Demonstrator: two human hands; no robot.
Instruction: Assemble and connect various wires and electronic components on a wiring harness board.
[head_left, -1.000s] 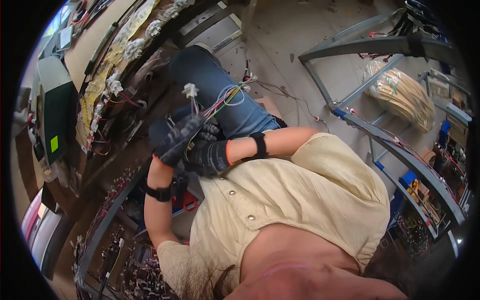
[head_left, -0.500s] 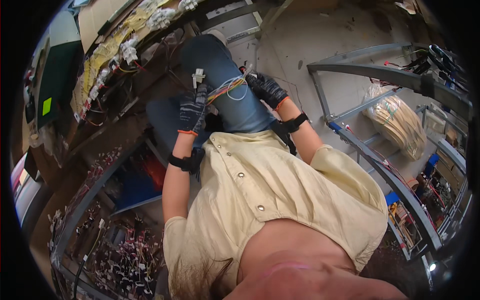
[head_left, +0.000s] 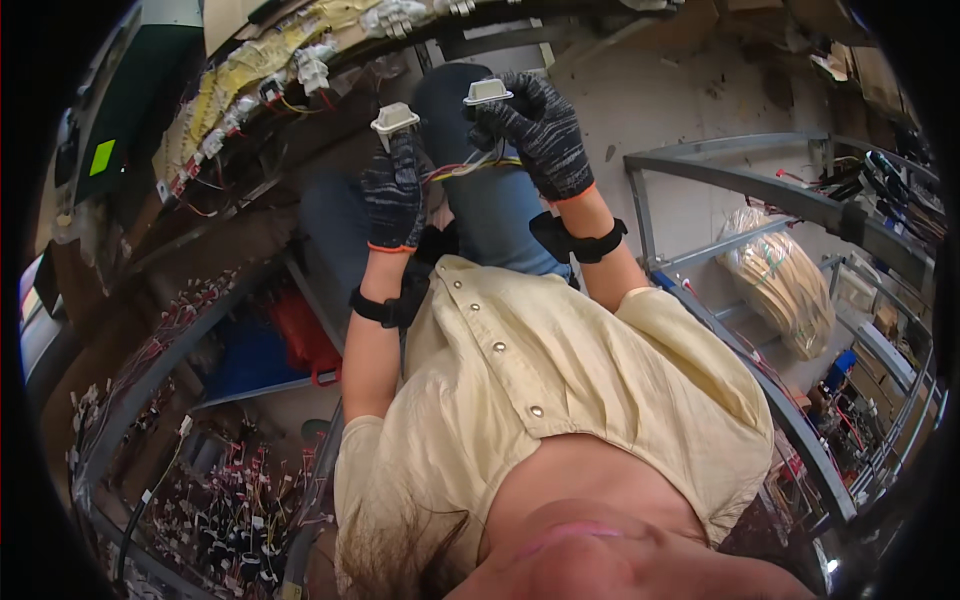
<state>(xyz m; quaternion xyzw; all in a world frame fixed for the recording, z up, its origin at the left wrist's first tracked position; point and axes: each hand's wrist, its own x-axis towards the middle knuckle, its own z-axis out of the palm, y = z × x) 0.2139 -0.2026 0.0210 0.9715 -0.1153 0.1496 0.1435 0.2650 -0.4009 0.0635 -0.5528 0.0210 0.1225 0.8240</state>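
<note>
1. We see one long metal rack frame [head_left: 760,195] curving down our right side, its grey bars bent by the lens.
2. One clear bag [head_left: 785,280] lies inside that frame, filled with pale coiled strands; we cannot tell what they are.
3. One cluttered shelf [head_left: 240,90] runs across the upper left, carrying yellow bundles and several white connectors; too many and too small for us to count.
4. One red bin [head_left: 305,340] stands low on the left, contents hidden.
5. Two hands, both in dark knit gloves. Left hand [head_left: 393,195]: grip clamped on one white connector [head_left: 394,118], held up.
6. Right hand [head_left: 540,130]: grip closed around a second white connector [head_left: 487,93], just beside the first, apart.
7. One bundle of coloured wires [head_left: 470,165] runs between the two hands, above our lap.
</note>
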